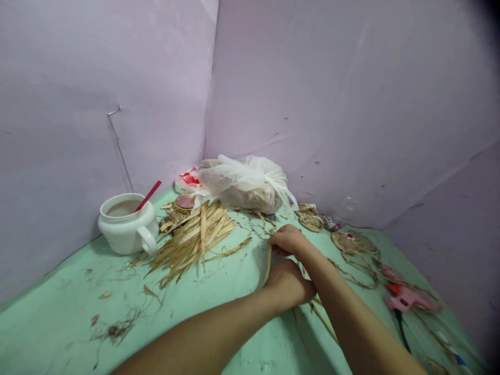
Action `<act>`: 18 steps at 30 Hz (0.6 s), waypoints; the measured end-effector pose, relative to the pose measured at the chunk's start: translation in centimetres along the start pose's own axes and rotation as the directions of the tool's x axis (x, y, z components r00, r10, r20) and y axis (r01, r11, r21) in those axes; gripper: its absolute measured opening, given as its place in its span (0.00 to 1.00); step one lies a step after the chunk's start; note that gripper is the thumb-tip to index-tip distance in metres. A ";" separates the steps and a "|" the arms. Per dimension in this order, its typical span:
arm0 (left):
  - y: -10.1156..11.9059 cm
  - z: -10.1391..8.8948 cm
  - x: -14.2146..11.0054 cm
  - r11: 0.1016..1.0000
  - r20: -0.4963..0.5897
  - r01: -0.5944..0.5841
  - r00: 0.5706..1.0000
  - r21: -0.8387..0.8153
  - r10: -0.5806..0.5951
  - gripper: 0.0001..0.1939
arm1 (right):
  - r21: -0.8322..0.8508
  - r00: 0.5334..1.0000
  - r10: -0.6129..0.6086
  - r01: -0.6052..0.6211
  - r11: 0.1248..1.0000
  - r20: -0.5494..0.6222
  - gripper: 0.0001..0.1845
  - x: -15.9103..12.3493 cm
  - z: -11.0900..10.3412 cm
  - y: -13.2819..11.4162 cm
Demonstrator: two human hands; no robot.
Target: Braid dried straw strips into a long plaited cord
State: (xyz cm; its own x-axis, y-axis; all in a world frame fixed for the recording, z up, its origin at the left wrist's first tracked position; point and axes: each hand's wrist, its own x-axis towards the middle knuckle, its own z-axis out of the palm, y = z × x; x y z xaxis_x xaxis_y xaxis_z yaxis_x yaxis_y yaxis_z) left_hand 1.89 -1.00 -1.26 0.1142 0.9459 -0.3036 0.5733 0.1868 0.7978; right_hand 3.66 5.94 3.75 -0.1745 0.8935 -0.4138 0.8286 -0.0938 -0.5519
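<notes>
My left hand [289, 283] is closed over the middle of the green tabletop, its fingers mostly hidden from me. Just beyond it, my right hand [288, 240] is closed too, fingertips curled down. A pale dried plant-fibre strand [269, 265] runs between the two hands. More strands [326, 323] trail from under my left hand toward the near edge, passing beneath my right forearm. Left of the hands lies a loose bundle of flat, straw-coloured dried leaf strips [201, 237].
A white pot [125, 229] with a red stick [148, 196] stands left. Behind sits a knotted plastic bag [250, 182] against the lilac walls. Rightward lie coiled fibre discs [353, 242] and a pink glue gun [408, 299] with a black cord. Fibre scraps [117, 330] litter the left front.
</notes>
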 end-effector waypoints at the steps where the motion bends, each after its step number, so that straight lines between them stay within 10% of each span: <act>1: -0.1 0.0 0.1 0.999 -0.022 0.028 0.999 0.037 -0.027 0.15 | 0.098 0.999 -0.041 0.040 0.994 0.015 0.04 -0.9 -0.7 -0.1; 6: -0.6 0.2 0.7 0.994 -0.121 0.111 0.987 0.005 -0.109 0.09 | 0.632 0.919 -0.385 0.351 0.691 -0.089 0.14 -6.7 -5.8 2.5; 18: 0.6 -2.2 -0.9 0.934 0.144 0.081 0.989 -0.347 -0.032 0.03 | 0.292 0.969 -0.233 0.248 0.924 -0.084 0.11 -6.2 -5.0 12.7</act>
State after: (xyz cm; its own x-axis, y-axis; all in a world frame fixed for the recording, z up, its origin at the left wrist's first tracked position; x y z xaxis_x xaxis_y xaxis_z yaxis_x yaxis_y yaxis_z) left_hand 0.36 -1.11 0.65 0.2119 0.8913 -0.4009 0.2632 0.3430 0.9017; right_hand 17.96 1.46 2.93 -0.3177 0.9244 -0.2112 0.5668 0.0066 -0.8238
